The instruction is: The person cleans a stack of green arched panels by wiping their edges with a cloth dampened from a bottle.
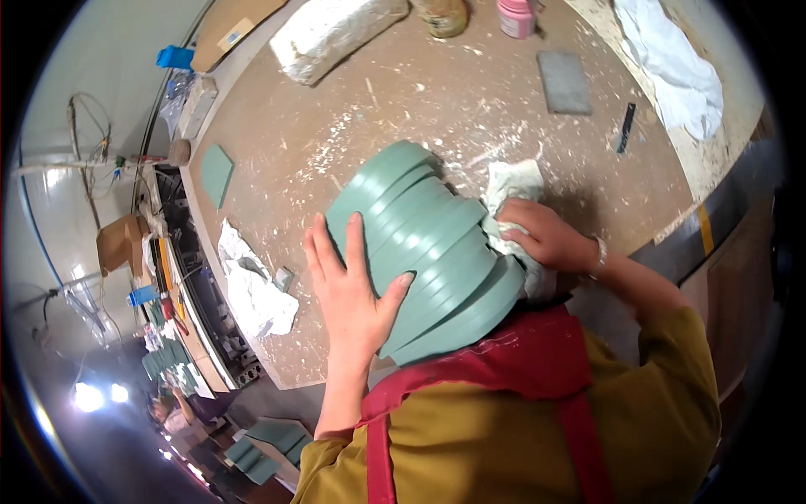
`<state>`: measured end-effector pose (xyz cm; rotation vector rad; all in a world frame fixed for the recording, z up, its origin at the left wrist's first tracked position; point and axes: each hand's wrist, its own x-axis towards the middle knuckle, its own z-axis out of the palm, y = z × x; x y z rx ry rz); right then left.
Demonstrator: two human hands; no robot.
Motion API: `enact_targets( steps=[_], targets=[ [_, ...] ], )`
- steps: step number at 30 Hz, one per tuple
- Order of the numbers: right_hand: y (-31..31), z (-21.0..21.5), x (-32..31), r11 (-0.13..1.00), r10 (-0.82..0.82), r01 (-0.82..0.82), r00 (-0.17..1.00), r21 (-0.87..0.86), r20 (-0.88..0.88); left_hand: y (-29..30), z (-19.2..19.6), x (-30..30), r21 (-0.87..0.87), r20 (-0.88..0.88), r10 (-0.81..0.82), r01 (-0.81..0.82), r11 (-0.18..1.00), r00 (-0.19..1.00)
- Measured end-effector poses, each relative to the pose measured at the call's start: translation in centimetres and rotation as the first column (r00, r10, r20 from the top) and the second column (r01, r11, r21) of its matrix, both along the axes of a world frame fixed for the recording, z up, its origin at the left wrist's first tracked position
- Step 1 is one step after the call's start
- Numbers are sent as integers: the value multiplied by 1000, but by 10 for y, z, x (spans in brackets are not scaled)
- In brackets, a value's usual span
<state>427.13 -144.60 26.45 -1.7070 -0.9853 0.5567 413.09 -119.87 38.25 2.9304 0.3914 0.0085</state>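
A stack of glossy green curved pieces [424, 252] lies tilted on the brown work table, its lower end against my red apron. My left hand [348, 294] rests on the stack's left side, fingers and thumb spread over the surface. At the right edge of the stack, my right hand [546, 235] is closed around a crumpled white cloth [514, 181]. The cloth touches the ends of the pieces, and part of it hangs below my fist. How far it reaches between the pieces is hidden.
A white-wrapped block [336, 34], a jar [442, 17] and a pink bottle [516, 18] stand at the far side. A grey pad [564, 82] and a black strip [625, 128] lie far right. Crumpled white paper [252, 286] and a green offcut [217, 175] lie left.
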Motion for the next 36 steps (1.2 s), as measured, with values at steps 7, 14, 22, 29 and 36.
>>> enact_targets(
  steps=[7,14,22,29,36],
  targets=[
    [4,77,58,981,-50,156,773,-113,633,49,-7,0,-526,264,248,-77,847,932],
    [119,20,57,970,-130,174,961,169,-244,42,-31,7,-925,246,687,-47,378,684],
    [129,20,30,971,77,114,681,210,-728,-6,-49,-30,-1000,12,761,13,4,648],
    [134,7,41,965,109,95,707,246,-699,11,-62,-26,-997,45,845,-24,68,533],
    [120,2,37,951,20,202,719,236,-695,27,-52,4,-968,-233,772,-65,-242,591]
  ],
)
